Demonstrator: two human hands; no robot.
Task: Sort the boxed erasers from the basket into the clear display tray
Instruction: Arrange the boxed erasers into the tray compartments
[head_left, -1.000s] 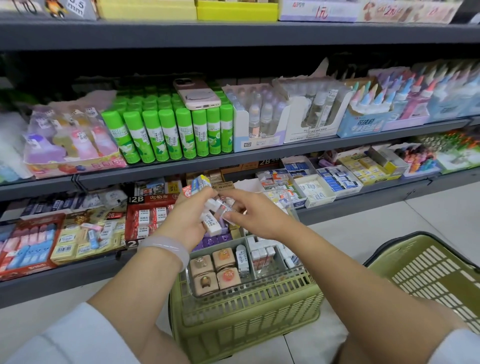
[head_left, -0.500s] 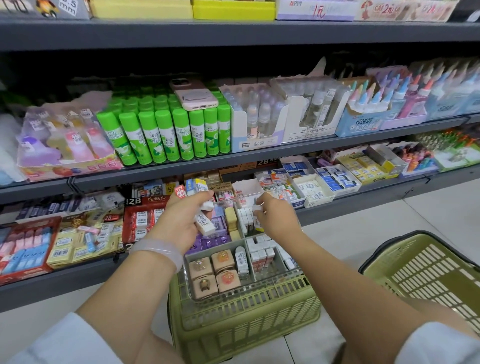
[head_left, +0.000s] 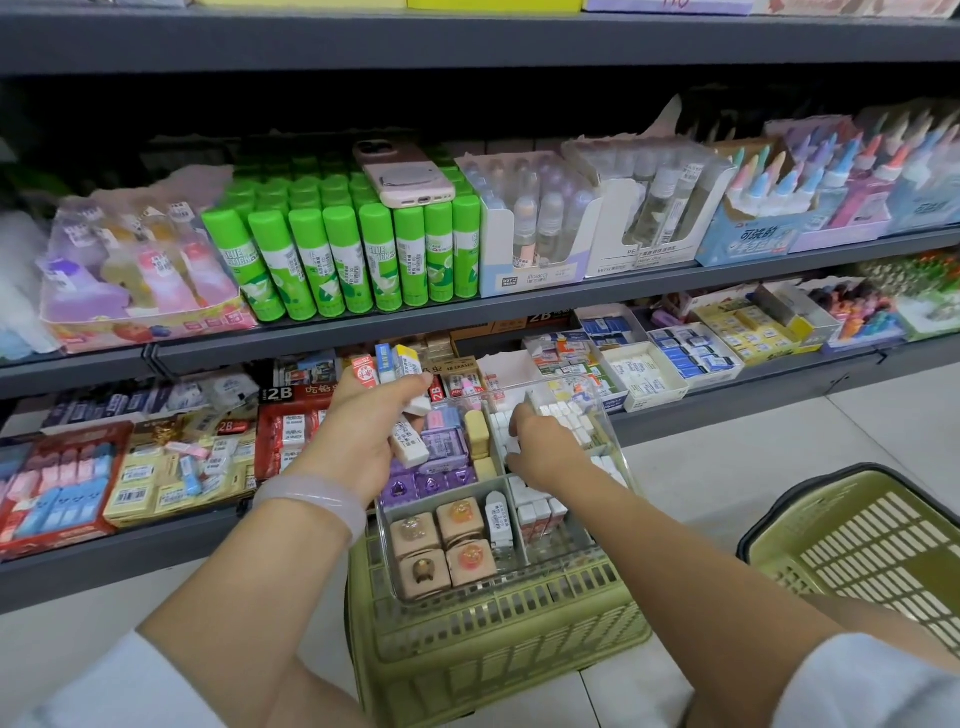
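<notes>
1. The tray (head_left: 613, 441) sits across the top of a green basket (head_left: 493, 649) in front of the shelf (head_left: 363, 332), and it looks well filled, so I judge the sorting to be well along.
2. Done so far, as far as can be seen: the near left compartment holds four tan boxes (head_left: 439, 545) with an upright white eraser just beside them; the compartment behind it holds purple boxes (head_left: 441, 452) and some yellow pieces; the right side holds rows of small white erasers (head_left: 566, 415).
3. Left to do: the left hand (head_left: 363, 436) grips a bunch of boxed erasers (head_left: 400, 364), their ends fanned up above the fingers and one white sleeve poking out below. These are not yet in any compartment.
4. The right hand (head_left: 540, 447) is down in the far right compartment, fingers curled among the white erasers. It seems to pinch one piece, though I cannot tell for sure.
5. Whether more erasers lie under the tray in the basket is hidden. A second basket (head_left: 857, 545) to the right shows no goods in its visible part.
6. The held boxes are small, light card sleeves in white, blue, yellow and red, with barcodes. A loose bunch like this could slip, so feeding them out one at a time seems wise.
</notes>
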